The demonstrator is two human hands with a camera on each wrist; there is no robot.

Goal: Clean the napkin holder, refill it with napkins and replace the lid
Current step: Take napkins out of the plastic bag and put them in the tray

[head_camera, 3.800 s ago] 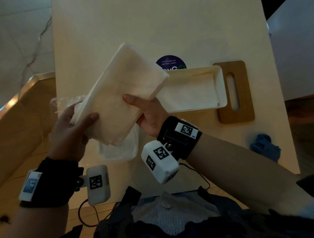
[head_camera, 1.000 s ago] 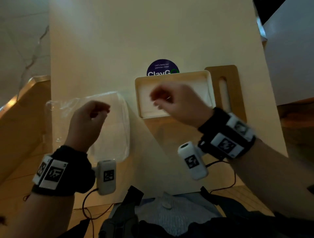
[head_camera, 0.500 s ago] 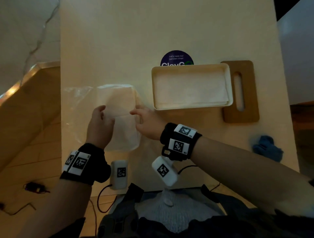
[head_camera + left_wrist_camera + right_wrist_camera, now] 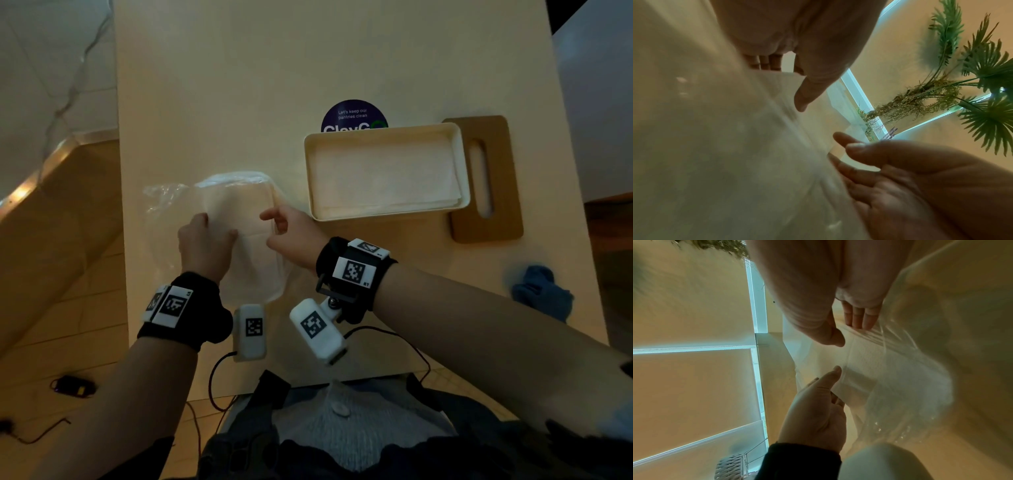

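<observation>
Both hands at the napkin pack; holder part-filled, lid off.

The left hand (image 4: 205, 240) and right hand (image 4: 291, 236) have come down onto the plastic-wrapped napkin pack (image 4: 243, 236) at about 9 o'clock of the napkin holder (image 4: 383, 174), having hung clenched and empty above the table (image 4: 219, 85) a second ago. In the wrist views the left hand's fingers lie fairly straight against the wrap and the right hand's thumb and fingers are spread at the pack's edge; neither has yet closed on a napkin. The big stack held 3.8 s ago now lies in the holder. Judgement: another batch is being drawn, so refilling continues. The wooden lid (image 4: 486, 178) stays at the holder's 3 o'clock side, touching it, and the blue cloth (image 4: 541, 294) lies at 5 o'clock, well apart.
</observation>
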